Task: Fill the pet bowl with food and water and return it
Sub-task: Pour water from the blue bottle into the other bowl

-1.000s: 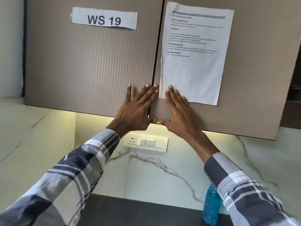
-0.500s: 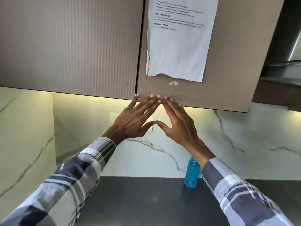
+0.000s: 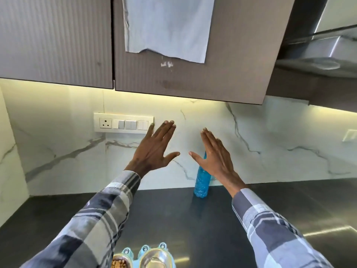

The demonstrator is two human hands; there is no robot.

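Observation:
My left hand (image 3: 154,149) and my right hand (image 3: 216,153) are held up flat in front of the marble wall, fingers spread, holding nothing. A light blue pet bowl holder (image 3: 144,250) peeks in at the bottom edge on the dark counter. Its left dish (image 3: 118,264) has brown kibble in it, and its right steel dish (image 3: 155,260) looks shiny; I cannot tell if it holds water. A blue water bottle (image 3: 201,180) stands upright at the back of the counter, partly hidden behind my right hand.
Brown wall cabinets (image 3: 58,45) hang overhead with both doors shut and a paper sheet (image 3: 166,26) taped on the right door. A switch plate (image 3: 123,123) is on the wall left of my left hand. A steel hood (image 3: 318,55) is at the upper right.
My hands have come off the cabinet doors and dropped below the cabinet's edge, moving apart. The view has tilted down, so the counter and the pet bowl now show.

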